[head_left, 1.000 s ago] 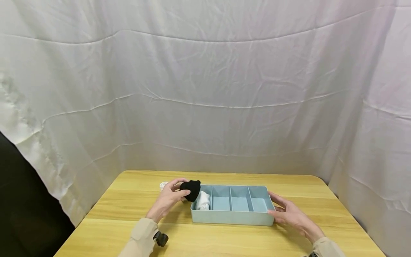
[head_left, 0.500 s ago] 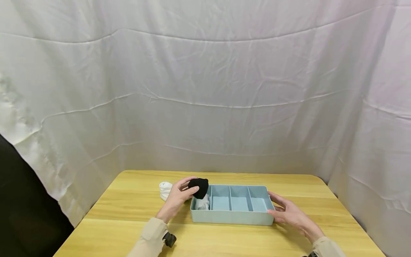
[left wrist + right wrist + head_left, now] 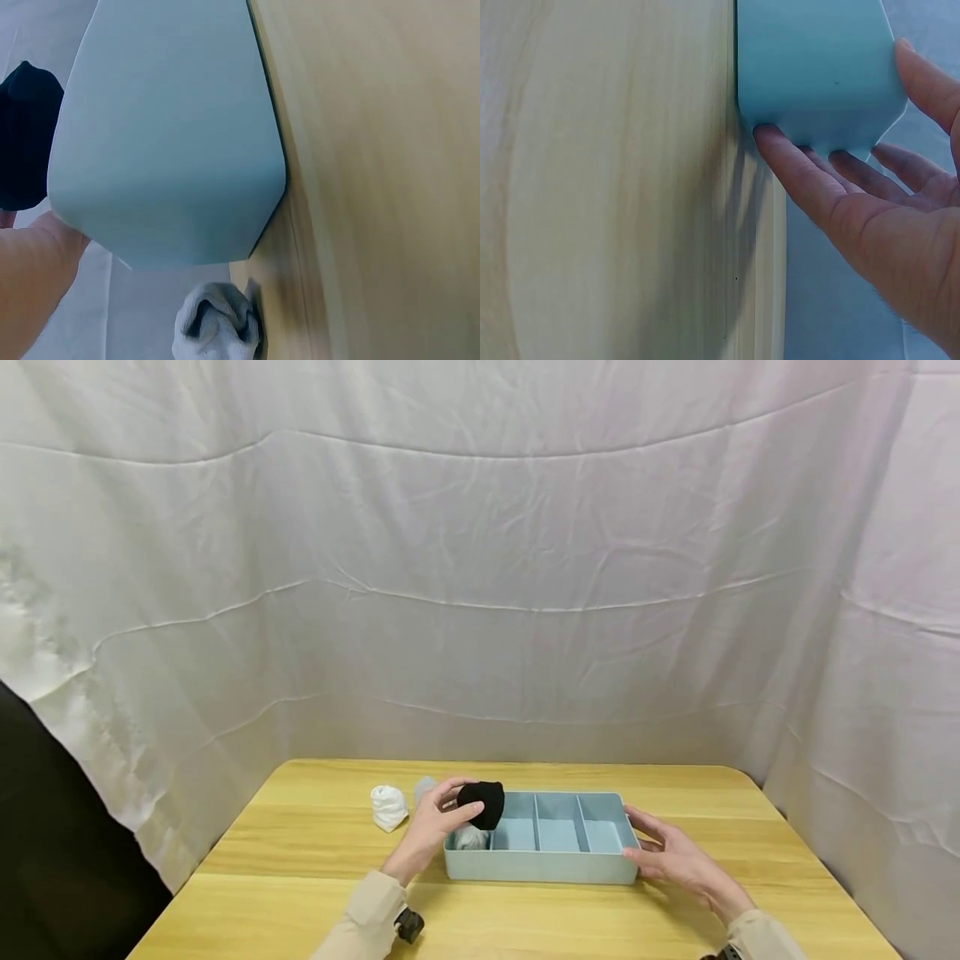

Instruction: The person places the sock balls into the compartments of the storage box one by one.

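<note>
My left hand (image 3: pixel 429 828) pinches a rolled-up black sock (image 3: pixel 483 805) between thumb and fingers, above the left part of a light blue divided box (image 3: pixel 540 868). Under it, in the leftmost compartment, lies a white rolled sock (image 3: pixel 470 838), partly hidden. In the left wrist view the black sock (image 3: pixel 28 135) shows beyond the box wall (image 3: pixel 165 135). At the box's right end is my right hand (image 3: pixel 678 860), thumb near the front corner. The right wrist view has its fingertips (image 3: pixel 769 136) touching the end wall, thumb at the rim.
A white rolled sock (image 3: pixel 388 808) sits on the wooden table (image 3: pixel 300 893) left of the box. Behind my left hand a pale grey bundle (image 3: pixel 424 787) partly shows. The box's other compartments to the right show bare floors. Light curtains hang around the table.
My left hand has carried the black sock rightward over the box's left compartments. The white sock and the grey bundle on the table have come into sight behind it. My right hand stays put.
</note>
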`<state>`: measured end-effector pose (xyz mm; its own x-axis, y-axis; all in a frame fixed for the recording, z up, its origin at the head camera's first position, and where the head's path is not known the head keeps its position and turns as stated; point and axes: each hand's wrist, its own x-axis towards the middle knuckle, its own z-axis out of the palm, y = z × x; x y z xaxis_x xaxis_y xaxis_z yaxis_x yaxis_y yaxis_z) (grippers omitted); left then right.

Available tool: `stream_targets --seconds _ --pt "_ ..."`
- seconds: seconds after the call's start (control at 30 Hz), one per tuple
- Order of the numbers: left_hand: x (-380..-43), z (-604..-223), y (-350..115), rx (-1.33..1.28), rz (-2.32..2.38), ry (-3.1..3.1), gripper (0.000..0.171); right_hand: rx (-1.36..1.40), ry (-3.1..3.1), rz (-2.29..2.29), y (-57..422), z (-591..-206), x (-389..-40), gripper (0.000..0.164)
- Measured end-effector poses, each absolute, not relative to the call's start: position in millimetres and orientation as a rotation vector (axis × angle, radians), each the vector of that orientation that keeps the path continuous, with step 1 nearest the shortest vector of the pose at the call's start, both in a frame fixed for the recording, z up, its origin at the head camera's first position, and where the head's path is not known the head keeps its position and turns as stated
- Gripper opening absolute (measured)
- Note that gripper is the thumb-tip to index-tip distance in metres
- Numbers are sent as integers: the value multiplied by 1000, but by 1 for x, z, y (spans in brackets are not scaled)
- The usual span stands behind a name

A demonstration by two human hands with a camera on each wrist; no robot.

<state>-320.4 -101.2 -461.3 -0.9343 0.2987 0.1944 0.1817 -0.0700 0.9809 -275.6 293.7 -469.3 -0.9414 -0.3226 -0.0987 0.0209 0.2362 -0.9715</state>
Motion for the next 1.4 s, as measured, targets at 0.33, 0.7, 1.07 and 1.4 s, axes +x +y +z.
stream_targets --seconds 0.33,0.7,1.07,1.4 --pt "-319 -459 -91 587 2155 2047 45 -278 2226 -1761 294 -468 -277 85" --pt "-319 -464 -81 627 2143 2041 46 -290 2214 -1760 292 -469 -276 85" --pt "-321 -465 -77 646 2091 2092 48 -278 2238 -1741 292 -467 -274 85" --pt "-321 -467 -77 648 2085 2165 47 -284 2230 -1749 292 -468 -275 86"
